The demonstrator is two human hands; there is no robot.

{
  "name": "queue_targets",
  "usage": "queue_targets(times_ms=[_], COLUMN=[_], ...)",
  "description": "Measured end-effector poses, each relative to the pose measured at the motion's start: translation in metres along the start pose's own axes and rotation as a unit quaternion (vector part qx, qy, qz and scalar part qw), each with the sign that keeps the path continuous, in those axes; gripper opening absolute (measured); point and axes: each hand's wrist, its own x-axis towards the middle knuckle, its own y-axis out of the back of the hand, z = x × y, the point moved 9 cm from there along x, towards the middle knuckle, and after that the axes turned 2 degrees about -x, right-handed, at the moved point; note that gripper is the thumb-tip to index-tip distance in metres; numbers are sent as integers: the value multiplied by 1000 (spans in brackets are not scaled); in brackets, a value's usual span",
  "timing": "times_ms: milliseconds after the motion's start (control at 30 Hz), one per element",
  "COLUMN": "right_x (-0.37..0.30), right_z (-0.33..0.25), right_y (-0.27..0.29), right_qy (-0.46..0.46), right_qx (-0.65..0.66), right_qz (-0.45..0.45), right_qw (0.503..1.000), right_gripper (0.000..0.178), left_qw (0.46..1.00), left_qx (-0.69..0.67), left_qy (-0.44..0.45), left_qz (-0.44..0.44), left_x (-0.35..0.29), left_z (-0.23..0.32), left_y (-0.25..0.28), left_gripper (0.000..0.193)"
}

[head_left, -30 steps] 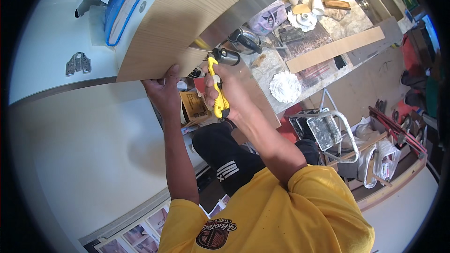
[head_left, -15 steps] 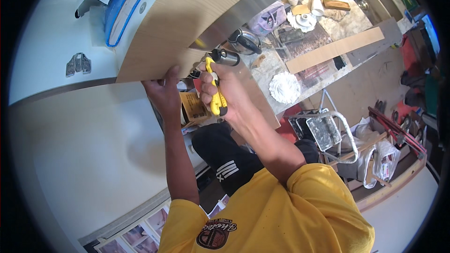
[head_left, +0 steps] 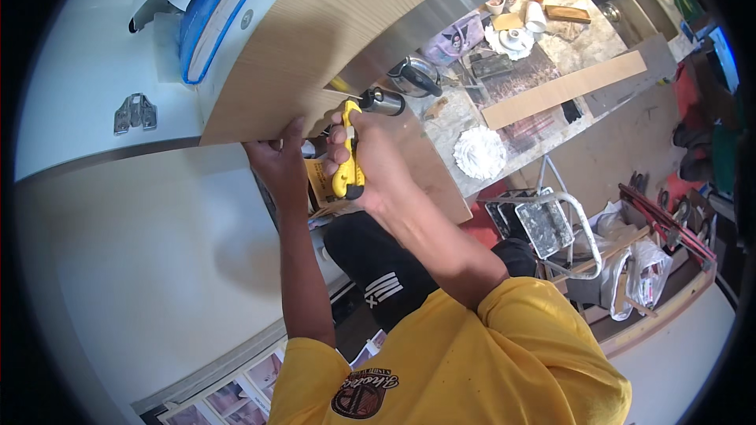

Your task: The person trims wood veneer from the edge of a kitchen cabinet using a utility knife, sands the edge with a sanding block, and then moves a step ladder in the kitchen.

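Observation:
My right hand (head_left: 370,153) is closed round a yellow utility knife (head_left: 347,157), whose tip points up toward the edge of a light wood-grain panel (head_left: 268,86). At the panel's lower edge, my left hand (head_left: 277,161) pinches the board, thumb on its face and the other fingers partly hidden behind it. A thin strip near the knife tip stands away from the panel edge. Whether the blade touches the wood I cannot tell.
A metal cabinet hinge (head_left: 135,113) sits on the white panel at left, near a blue-covered book (head_left: 216,20). Beyond my right hand are a steel kettle (head_left: 415,76), a long wood strip (head_left: 563,88) on the counter and a sink (head_left: 630,6). A step stool (head_left: 543,224) stands at right.
My right hand has shifted slightly left with the utility knife, which now stands more upright. My left hand stays at the panel's edge.

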Motion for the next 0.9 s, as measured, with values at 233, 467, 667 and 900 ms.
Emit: queue_targets(times_ms=[233,467,667,900], right_x=[-3,-3,-1,7], right_z=[2,1,2,0], right_y=[-14,-19,-25,-17], right_qy=[0,-12,10,-6], right_qx=[-23,-40,-32,-32], right_qz=[18,21,29,-1], right_qw=[1000,999,999,999], right_gripper=[24,25,24,24], left_qw=[997,997,991,998], left_qx=[45,-8,-86,-36], left_qy=[59,72,100,51], left_qz=[13,32,15,21], left_x=[1,0,3,-1], left_z=[0,0,-17,5], left_y=[-2,-3,2,-6], left_gripper=[55,59,61,57])
